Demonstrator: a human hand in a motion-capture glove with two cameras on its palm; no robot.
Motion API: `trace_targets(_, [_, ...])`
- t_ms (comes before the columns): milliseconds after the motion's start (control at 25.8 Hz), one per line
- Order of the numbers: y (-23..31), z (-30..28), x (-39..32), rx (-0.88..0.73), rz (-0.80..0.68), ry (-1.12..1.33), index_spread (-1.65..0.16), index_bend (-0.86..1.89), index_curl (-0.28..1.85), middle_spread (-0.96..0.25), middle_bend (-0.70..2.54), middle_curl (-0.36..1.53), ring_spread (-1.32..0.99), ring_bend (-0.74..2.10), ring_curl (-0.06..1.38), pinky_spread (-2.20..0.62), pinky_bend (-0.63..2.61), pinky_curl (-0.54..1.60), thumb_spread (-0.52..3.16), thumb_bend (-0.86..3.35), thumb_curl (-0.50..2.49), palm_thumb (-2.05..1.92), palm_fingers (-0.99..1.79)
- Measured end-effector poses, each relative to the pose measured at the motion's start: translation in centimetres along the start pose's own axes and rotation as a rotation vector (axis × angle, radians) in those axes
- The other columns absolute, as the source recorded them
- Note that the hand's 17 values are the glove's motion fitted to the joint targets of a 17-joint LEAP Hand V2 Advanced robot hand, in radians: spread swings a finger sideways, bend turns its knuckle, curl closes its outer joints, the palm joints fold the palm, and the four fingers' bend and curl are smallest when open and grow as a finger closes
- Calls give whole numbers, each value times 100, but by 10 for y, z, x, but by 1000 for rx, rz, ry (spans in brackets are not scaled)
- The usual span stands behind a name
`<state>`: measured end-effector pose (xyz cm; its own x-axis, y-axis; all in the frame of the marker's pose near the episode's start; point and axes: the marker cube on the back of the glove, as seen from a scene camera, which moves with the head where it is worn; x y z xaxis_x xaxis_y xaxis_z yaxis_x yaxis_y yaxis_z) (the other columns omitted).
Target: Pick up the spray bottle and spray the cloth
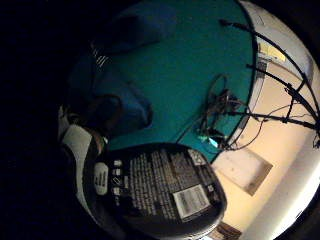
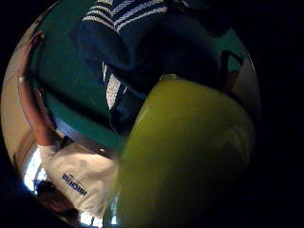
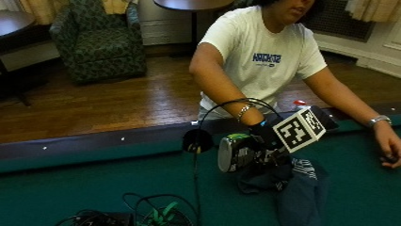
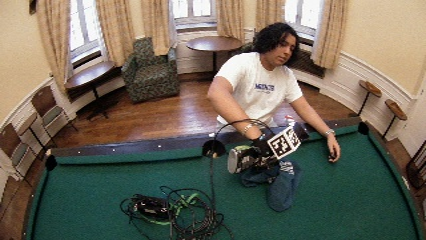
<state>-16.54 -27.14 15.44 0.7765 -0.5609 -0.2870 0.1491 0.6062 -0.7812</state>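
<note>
Spray bottle (image 3: 235,151) lies sideways, grasped in the gloved hand (image 3: 266,136), just above the cloth (image 3: 294,188).

wood floor (image 4: 160,117) | green armchair (image 4: 150,70) | round table (image 4: 213,44) | curtained windows (image 4: 193,10)

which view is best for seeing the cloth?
The wide outside view: the whole dark blue cloth lies on the green table, below the right hand holding the spray bottle. The outside view cuts off its lower end. The thumb side palm view shows its striped part, the little finger side only dim folds.
</note>
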Motion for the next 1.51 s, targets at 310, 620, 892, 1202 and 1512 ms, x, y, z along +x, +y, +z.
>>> trace_targets(310, [19, -45, 22, 176, 55, -158, -26, 39, 59, -20, 67, 56, -21, 75, 48, -32, 37, 40, 26, -3, 81, 90, 138])
trace_targets(620, [45, -89, 30, 428, 7, -437, -26, 39, 60, -20, 67, 56, -21, 75, 48, -32, 37, 40, 26, -3, 82, 90, 138])
trace_targets(892, [68, -111, 39, 653, -15, -664, -26, 38, 60, -20, 67, 56, -21, 75, 48, -32, 37, 40, 26, -3, 82, 90, 138])
trace_targets(1202, [81, -111, 32, 819, -94, -892, -26, 38, 60, -20, 67, 56, -21, 75, 48, -32, 37, 40, 26, -3, 83, 90, 138])
trace_targets(1512, [77, -107, -3, 894, -257, -1161, -26, 38, 61, -20, 67, 56, -21, 75, 48, -32, 37, 40, 26, -3, 83, 90, 138])
